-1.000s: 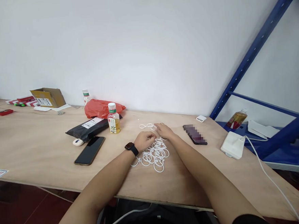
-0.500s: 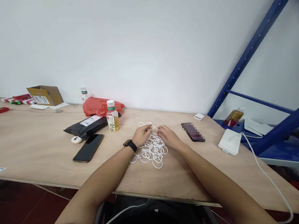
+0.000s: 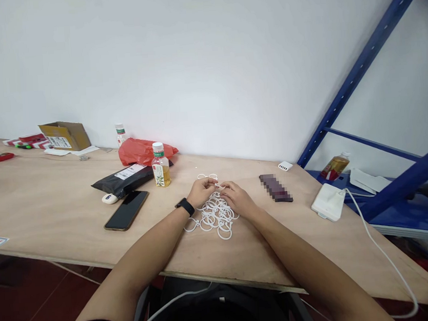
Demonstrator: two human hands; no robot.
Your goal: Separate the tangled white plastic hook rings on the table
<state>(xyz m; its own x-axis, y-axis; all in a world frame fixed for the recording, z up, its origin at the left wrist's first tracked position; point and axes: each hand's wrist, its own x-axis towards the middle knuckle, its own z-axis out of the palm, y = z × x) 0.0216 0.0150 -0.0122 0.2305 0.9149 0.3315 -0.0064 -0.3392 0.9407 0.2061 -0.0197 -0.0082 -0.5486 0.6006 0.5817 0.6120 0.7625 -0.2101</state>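
A tangled pile of white plastic rings [image 3: 214,218] lies on the plywood table [image 3: 70,200], with a few more rings [image 3: 207,176] just beyond it. Over the pile, my left hand [image 3: 201,191], with a black smartwatch [image 3: 185,207] on its wrist, and my right hand [image 3: 238,199] meet at the fingertips. Both hands appear to pinch a small white ring [image 3: 217,185], which is mostly hidden by the fingers. The rings under my palms are partly covered.
A black phone [image 3: 126,210] lies left of my hands, and a pixelated phone [image 3: 275,188] lies right. Beyond stand a juice bottle [image 3: 161,168], black mailer [image 3: 122,182] and red bag [image 3: 143,151]. A white charger [image 3: 329,202] sits near the blue shelf rack [image 3: 363,96].
My hands have drawn closer, and their fingertips now meet above the pile. The view has shifted slightly, and the pile looks a little more bunched.
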